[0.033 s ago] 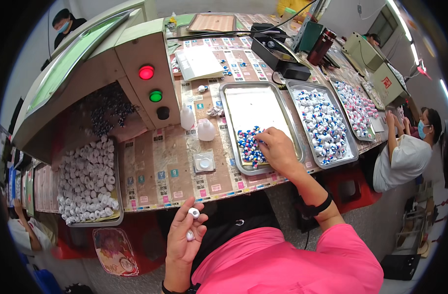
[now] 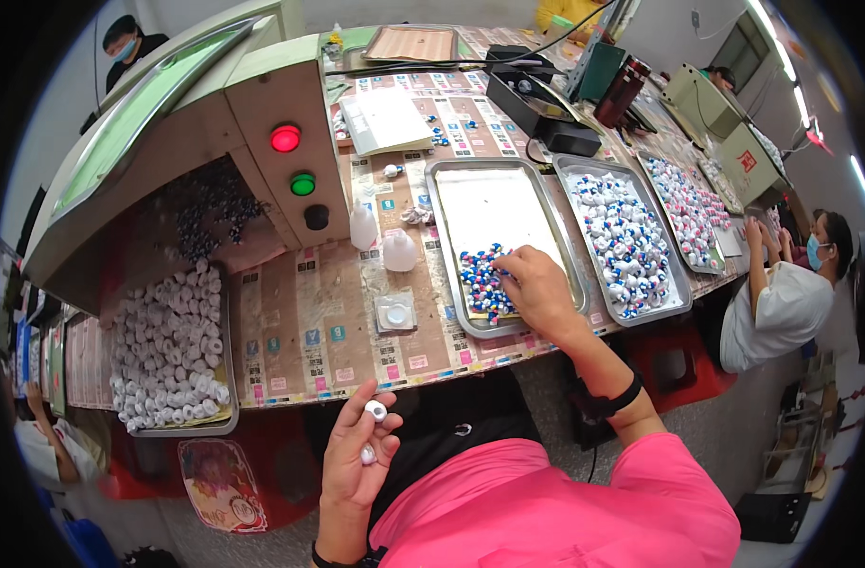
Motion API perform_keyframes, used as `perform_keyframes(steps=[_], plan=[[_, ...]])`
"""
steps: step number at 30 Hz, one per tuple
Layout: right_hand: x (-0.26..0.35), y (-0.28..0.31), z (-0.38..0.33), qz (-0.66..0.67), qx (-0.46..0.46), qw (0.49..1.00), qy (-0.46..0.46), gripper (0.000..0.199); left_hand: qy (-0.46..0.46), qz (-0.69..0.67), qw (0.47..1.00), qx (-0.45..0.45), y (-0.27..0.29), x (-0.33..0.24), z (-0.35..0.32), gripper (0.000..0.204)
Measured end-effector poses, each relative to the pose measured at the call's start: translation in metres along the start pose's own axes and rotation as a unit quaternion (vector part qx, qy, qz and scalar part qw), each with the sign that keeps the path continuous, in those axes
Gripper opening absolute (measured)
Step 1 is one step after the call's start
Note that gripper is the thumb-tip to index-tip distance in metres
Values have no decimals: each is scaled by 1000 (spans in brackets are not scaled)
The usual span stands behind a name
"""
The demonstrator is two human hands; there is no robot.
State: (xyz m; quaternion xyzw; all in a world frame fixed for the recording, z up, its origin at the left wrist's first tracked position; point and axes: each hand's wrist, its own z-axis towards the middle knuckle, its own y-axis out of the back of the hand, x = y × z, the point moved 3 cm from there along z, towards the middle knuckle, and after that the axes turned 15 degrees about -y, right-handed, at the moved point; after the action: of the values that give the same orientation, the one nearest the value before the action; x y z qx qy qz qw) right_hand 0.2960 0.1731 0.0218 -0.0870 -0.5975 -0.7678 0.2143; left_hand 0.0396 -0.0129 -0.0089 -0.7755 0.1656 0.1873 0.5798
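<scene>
My left hand (image 2: 356, 459) is held in front of the table edge, palm up with its fingers curled. A small white rounded piece with a dark hole (image 2: 376, 411) sits between thumb and fingertips, and a second white piece (image 2: 368, 454) rests lower against the palm. My right hand (image 2: 543, 295) reaches into a metal tray (image 2: 439, 204) lined with white paper. Its fingertips are pinched together at a pile of small blue, white and pink pieces (image 2: 482, 284); whatever lies between them is hidden.
Left, a tray of white pieces (image 2: 167, 350) stands by a machine with red and green lights (image 2: 285, 138). Plastic bottles (image 2: 398, 251) stand mid-table. To the right lies a tray of blue-and-white pieces (image 2: 622, 241); beyond it, a person in white (image 2: 778, 312) sits working.
</scene>
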Motion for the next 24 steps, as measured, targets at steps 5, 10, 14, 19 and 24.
perform_keyframes(steps=[5, 10, 14, 19, 24], plan=[[5, 8, 3, 157, 12, 986, -54, 22, -3, -17, 1000, 5, 11, 1, 4, 35], [41, 10, -12, 324, 185, 928, -27, 20, -10, -19, 999, -28, 6, 1, 4, 30], [76, -4, -19, 334, 247, 910, -11, 22, -8, -39, 999, 0, 9, 3, 2, 30], [101, -21, -8, 274, 182, 943, 55, 17, -9, -28, 1000, -12, 6, 0, 0, 31], [112, -38, -4, 219, 156, 957, 109, 15, -9, -36, 999, 24, 9, -1, -2, 32]])
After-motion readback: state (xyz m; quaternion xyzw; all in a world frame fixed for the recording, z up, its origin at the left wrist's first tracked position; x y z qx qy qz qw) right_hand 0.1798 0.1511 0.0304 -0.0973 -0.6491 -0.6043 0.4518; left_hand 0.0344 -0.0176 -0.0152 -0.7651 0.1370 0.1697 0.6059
